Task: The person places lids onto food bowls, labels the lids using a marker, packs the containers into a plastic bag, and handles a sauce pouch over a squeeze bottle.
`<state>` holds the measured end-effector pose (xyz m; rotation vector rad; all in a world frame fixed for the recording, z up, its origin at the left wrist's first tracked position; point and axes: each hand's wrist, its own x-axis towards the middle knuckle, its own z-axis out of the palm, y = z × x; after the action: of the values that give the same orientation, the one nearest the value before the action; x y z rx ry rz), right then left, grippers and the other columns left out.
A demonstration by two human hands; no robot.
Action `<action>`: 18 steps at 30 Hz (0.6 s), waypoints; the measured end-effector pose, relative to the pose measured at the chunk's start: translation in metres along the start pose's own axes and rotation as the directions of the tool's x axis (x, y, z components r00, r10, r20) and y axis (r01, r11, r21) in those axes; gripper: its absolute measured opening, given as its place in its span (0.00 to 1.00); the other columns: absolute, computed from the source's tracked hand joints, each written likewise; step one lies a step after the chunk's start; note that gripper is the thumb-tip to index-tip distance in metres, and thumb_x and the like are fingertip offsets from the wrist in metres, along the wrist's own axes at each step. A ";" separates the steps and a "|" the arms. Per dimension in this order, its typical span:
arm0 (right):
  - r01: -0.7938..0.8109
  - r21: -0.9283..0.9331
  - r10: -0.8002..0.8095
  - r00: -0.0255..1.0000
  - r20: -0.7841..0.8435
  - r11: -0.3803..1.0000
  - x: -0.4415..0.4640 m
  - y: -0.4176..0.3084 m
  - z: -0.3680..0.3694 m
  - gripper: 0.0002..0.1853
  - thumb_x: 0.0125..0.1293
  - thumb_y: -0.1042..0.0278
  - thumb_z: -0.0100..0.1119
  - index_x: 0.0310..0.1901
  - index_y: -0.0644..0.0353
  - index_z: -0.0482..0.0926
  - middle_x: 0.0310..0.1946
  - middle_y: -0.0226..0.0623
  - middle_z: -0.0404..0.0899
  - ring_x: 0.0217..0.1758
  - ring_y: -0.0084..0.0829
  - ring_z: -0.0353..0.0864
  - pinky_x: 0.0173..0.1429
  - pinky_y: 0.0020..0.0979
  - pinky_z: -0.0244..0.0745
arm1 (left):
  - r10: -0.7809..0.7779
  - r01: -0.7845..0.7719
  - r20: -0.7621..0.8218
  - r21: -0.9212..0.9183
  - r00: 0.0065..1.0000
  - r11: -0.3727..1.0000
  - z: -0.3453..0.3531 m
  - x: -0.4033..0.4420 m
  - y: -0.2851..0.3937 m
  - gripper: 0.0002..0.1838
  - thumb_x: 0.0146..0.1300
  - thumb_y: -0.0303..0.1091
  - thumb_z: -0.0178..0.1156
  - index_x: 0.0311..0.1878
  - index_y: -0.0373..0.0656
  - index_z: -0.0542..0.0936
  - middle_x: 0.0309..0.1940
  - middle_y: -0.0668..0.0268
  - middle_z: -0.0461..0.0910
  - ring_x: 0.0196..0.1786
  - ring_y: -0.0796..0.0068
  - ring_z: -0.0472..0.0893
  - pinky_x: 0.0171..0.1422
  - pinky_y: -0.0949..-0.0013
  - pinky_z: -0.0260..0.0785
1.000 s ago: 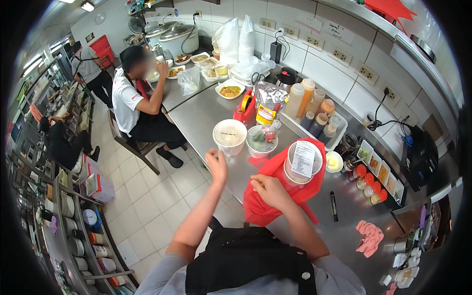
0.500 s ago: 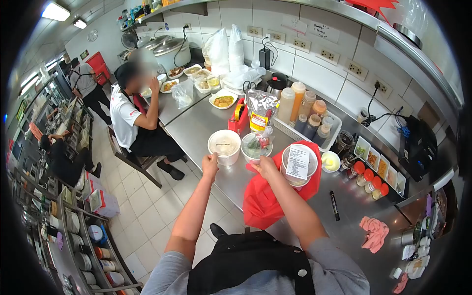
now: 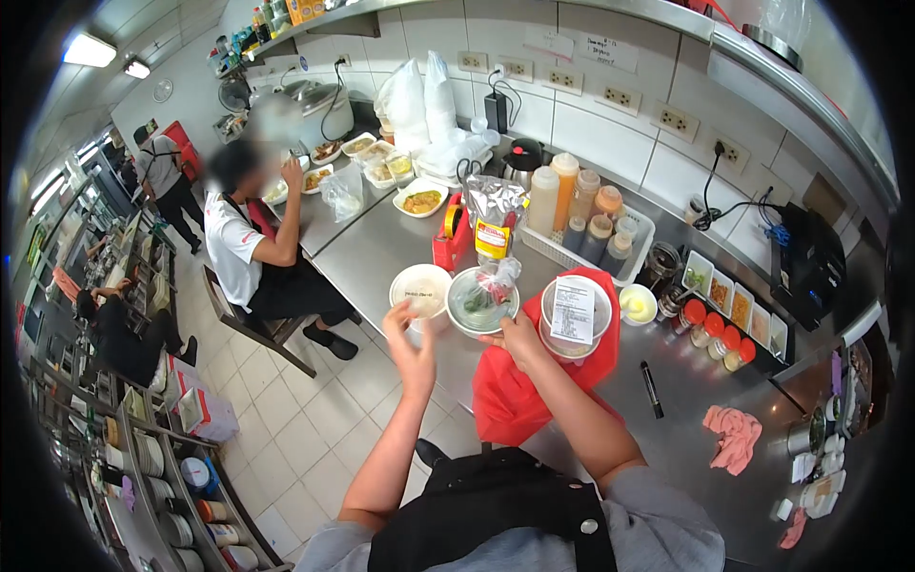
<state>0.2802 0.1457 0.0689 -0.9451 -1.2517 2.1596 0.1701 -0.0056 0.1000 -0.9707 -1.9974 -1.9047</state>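
Note:
My right hand (image 3: 518, 340) grips the near rim of a round takeaway bowl (image 3: 469, 315) with a clear top; something green shows inside. On its far right side sits a small knotted plastic bag (image 3: 499, 278) with something red in it. Just left of the bowl stands a white lidded tub (image 3: 420, 286) with writing on its lid. My left hand (image 3: 411, 355) is raised in front of that tub, fingers apart and holding nothing. Beside my right forearm, a red bag (image 3: 510, 400) lies around another lidded bowl (image 3: 548, 329) with a printed receipt (image 3: 573, 307) on top.
Behind the bowls are a red tape dispenser (image 3: 452, 243), a silver pouch (image 3: 494, 205) and a basket of sauce bottles (image 3: 634, 272). Rightward lie a marker (image 3: 651, 389), a pink cloth (image 3: 732, 439) and red-lidded jars (image 3: 707, 330). A seated person (image 3: 250, 229) is at the counter's left.
My left hand has come off the white tub and opened. The bowl in my right hand has shifted slightly toward me. The camera view has moved a little.

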 end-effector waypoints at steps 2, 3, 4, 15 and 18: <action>-0.008 -0.009 0.009 0.998 0.062 1.000 -0.027 -0.007 0.000 0.23 0.71 0.78 0.40 0.66 0.71 0.57 0.59 0.51 0.70 0.50 0.44 0.84 0.49 0.35 0.88 | 0.196 -0.255 0.291 0.179 0.937 0.950 0.009 0.013 0.047 0.30 0.54 0.35 0.70 0.60 0.40 0.70 0.59 0.50 0.70 0.62 0.52 0.71 0.65 0.55 0.65; 0.009 -0.028 -0.006 0.995 0.097 1.000 -0.041 -0.010 0.002 0.23 0.70 0.78 0.40 0.67 0.71 0.57 0.59 0.52 0.70 0.51 0.45 0.84 0.50 0.36 0.87 | 0.189 -0.248 0.292 0.178 0.938 0.952 0.016 0.013 0.058 0.30 0.54 0.35 0.70 0.60 0.40 0.70 0.59 0.50 0.70 0.62 0.52 0.71 0.65 0.55 0.65; 0.026 -0.043 -0.020 0.991 0.129 0.999 -0.055 -0.011 0.002 0.24 0.70 0.79 0.41 0.67 0.71 0.57 0.59 0.53 0.70 0.51 0.45 0.83 0.51 0.37 0.87 | 0.165 -0.273 0.400 0.229 0.901 0.934 0.023 0.011 0.067 0.34 0.53 0.35 0.71 0.63 0.41 0.69 0.59 0.51 0.71 0.63 0.50 0.71 0.66 0.54 0.64; 0.127 -0.241 -0.134 0.991 -0.011 0.962 -0.134 0.029 -0.085 0.27 0.68 0.79 0.41 0.69 0.65 0.57 0.56 0.49 0.73 0.50 0.40 0.83 0.49 0.39 0.87 | 0.002 0.012 0.477 -0.027 0.879 1.000 0.012 -0.038 0.082 0.35 0.49 0.29 0.71 0.61 0.32 0.69 0.54 0.51 0.74 0.55 0.61 0.77 0.59 0.62 0.70; 0.128 -0.240 -0.148 0.987 -0.067 0.962 -0.134 0.041 -0.107 0.26 0.69 0.79 0.40 0.69 0.65 0.57 0.56 0.50 0.72 0.51 0.42 0.83 0.49 0.38 0.87 | -0.149 0.166 0.486 0.009 0.861 0.986 0.004 -0.046 0.090 0.33 0.56 0.30 0.70 0.62 0.30 0.66 0.54 0.51 0.75 0.54 0.70 0.79 0.56 0.66 0.72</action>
<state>0.4463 0.0948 0.0397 -0.9998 -1.5089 1.8737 0.2589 -0.0208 0.1462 -1.4590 -2.3849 -1.9201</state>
